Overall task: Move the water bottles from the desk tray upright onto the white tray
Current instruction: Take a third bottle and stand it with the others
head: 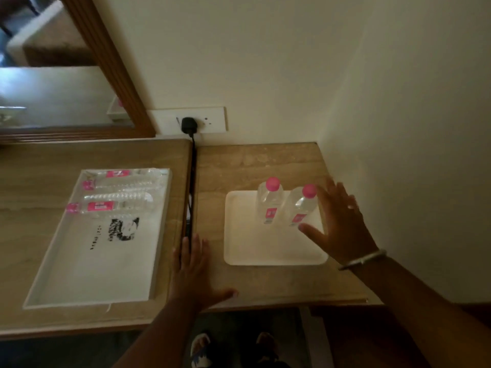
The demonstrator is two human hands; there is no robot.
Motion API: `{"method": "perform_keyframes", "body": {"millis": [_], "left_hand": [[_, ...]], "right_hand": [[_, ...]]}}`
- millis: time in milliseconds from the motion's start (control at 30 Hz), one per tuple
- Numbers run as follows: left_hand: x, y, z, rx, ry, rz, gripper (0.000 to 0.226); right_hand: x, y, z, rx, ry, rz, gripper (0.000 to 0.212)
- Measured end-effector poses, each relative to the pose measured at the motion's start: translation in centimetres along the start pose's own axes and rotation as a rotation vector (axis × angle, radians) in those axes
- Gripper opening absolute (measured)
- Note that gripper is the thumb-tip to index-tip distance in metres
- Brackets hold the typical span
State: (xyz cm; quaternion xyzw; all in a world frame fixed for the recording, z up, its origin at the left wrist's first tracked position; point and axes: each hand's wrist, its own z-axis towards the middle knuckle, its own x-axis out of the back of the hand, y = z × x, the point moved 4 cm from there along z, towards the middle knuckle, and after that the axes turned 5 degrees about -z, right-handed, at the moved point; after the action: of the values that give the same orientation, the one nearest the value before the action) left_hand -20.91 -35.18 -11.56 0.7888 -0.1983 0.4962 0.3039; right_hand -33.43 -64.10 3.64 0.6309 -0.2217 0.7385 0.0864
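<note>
Two clear water bottles with pink caps stand upright at the back of the white tray (276,251): one (269,201) on the left, the other (301,207) just right of it. My right hand (338,221) hovers open beside the right bottle, fingers spread and holding nothing. My left hand (192,272) rests flat and open on the desk, between the two trays. In the desk tray (90,274) on the left, several bottles lie on their sides at the far end; the nearest (111,205) has a pink label.
A black plug (188,126) sits in the wall socket, and its cable (192,181) runs down the gap between the two desk tops. A wood-framed mirror (66,75) hangs at back left. The wall stands close on the right. My feet show below the desk edge.
</note>
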Motion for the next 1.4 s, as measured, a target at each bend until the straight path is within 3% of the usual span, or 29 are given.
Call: {"method": "perform_keyframes", "body": {"millis": [267, 433, 633, 767, 1000, 1100, 1267, 1400], "left_hand": [[7.6, -6.5, -5.1, 0.001, 0.050, 0.112, 0.131], [11.4, -15.9, -7.3, 0.052, 0.092, 0.181, 0.131], [12.7, -31.0, -11.9, 0.125, 0.030, 0.157, 0.134], [11.5, -37.3, -12.7, 0.078, -0.020, 0.135, 0.135], [9.5, -39.6, -10.3, 0.020, 0.042, -0.016, 0.139], [9.1, -40.0, -10.0, -0.002, 0.060, -0.058, 0.138], [8.6, -40.5, -9.7, -0.007, 0.049, -0.062, 0.138], [8.9, -40.4, -9.8, 0.002, 0.047, -0.028, 0.138]], "right_hand": [[-4.7, -15.7, -1.8, 0.196, -0.095, -0.082, 0.102], [-7.6, -26.9, 2.5, 0.222, -0.160, -0.110, 0.112], [-12.5, -39.9, 6.8, 0.282, -0.185, -0.200, 0.114], [-16.2, -45.7, 9.1, 0.316, -0.247, -0.272, 0.109], [-20.5, -50.6, 12.1, 0.365, -0.311, -0.412, 0.107], [-21.2, -51.4, 13.4, 0.358, -0.292, -0.466, 0.093], [-21.4, -52.4, 15.4, 0.292, -0.142, -0.575, 0.033], [-21.3, -52.7, 15.4, 0.315, -0.106, -0.616, 0.019]]}}
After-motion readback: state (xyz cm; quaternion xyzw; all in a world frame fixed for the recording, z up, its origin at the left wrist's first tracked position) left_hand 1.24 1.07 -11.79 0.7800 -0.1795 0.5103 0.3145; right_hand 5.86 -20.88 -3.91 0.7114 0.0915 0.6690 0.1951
